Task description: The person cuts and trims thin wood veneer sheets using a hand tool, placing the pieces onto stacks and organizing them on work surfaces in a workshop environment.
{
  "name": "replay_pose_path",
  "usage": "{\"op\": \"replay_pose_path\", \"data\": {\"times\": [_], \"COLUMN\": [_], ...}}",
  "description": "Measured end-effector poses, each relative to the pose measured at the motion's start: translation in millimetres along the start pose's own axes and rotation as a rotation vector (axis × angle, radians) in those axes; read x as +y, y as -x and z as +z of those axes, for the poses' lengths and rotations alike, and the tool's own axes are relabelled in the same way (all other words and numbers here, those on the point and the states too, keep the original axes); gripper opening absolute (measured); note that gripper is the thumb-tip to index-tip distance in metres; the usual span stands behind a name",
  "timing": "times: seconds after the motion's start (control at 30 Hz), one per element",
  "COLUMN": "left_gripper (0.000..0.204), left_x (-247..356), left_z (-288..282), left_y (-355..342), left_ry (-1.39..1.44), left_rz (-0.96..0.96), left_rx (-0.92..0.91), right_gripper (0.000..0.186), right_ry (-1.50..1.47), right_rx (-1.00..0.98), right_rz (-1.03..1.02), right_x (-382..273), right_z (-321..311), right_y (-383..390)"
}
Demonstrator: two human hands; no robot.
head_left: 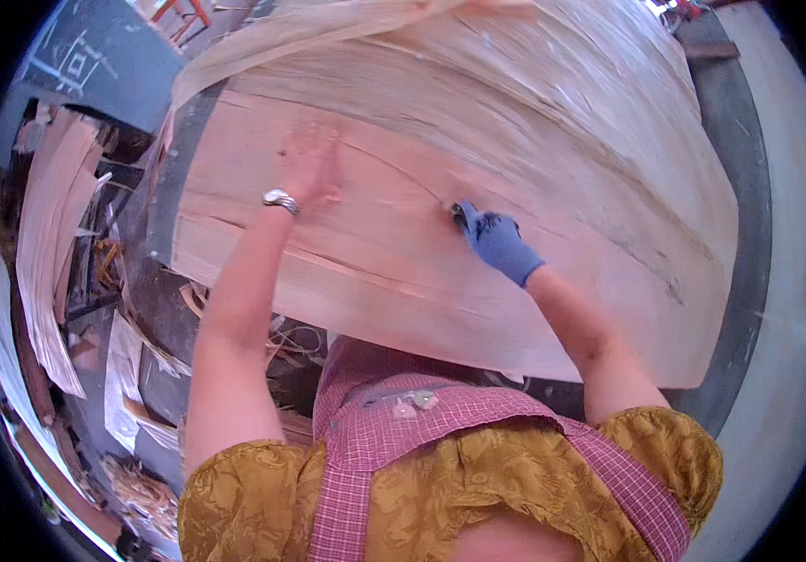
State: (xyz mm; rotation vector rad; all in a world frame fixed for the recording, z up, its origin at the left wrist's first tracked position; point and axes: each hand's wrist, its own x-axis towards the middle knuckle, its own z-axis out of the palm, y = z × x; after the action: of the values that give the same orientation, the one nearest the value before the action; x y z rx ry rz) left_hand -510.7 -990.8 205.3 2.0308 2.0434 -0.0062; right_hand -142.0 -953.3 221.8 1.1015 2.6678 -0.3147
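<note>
A large stack of thin pinkish wood veneer sheets (375,262) lies on a dark worktable (735,328). Paler, rippled sheets (553,94) cover its far part. My left hand (311,164), bare with a silver watch at the wrist, rests with fingers spread on the veneer, slightly blurred. My right hand (492,239), in a blue glove with dark patches, is closed at a long split or cut line in the sheet; whatever its curled fingers hold is hidden. The line runs from near my left fingers toward my right hand.
At the left are piles of veneer strips (57,234) and scraps (146,487) below table height, beside a grey board (108,51) with white markings. An orange metal frame (183,19) stands at the back left. A pale strip of surface (787,281) runs along the right.
</note>
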Motion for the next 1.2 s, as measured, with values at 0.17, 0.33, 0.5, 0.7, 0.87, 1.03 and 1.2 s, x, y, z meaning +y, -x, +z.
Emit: {"op": "replay_pose_path", "data": {"times": [0.17,0.33,0.5,0.7,0.87,1.03,1.2], "left_gripper": [0.117,0.115,0.114,0.114,0.111,0.115,0.114], "left_x": [-20,-9,-21,-17,-4,-20,7], "left_z": [15,5,4,1,-9,1,-4], "left_y": [-6,-15,-12,-6,-8,1,-1], "left_ry": [0.018,0.005,-0.021,-0.015,0.039,0.021,-0.046], "left_rz": [0.016,0.052,0.105,0.027,0.161,0.101,0.029], "left_rx": [-0.036,-0.072,-0.035,-0.065,-0.004,0.041,0.007], "right_gripper": [0.028,0.022,0.018,0.047,0.063,0.052,0.056], "right_ry": [-0.053,-0.121,-0.201,-0.223,0.056,0.104,0.086], "right_rx": [-0.164,-0.201,-0.206,0.182,0.309,0.266,0.238], "right_rz": [0.228,0.427,0.462,0.413,0.64,0.681,0.816], "right_x": [19,21,28,80,134,200,262], "right_z": [32,53,68,72,102,109,118], "right_y": [119,211,240,279,315,374,455]}}
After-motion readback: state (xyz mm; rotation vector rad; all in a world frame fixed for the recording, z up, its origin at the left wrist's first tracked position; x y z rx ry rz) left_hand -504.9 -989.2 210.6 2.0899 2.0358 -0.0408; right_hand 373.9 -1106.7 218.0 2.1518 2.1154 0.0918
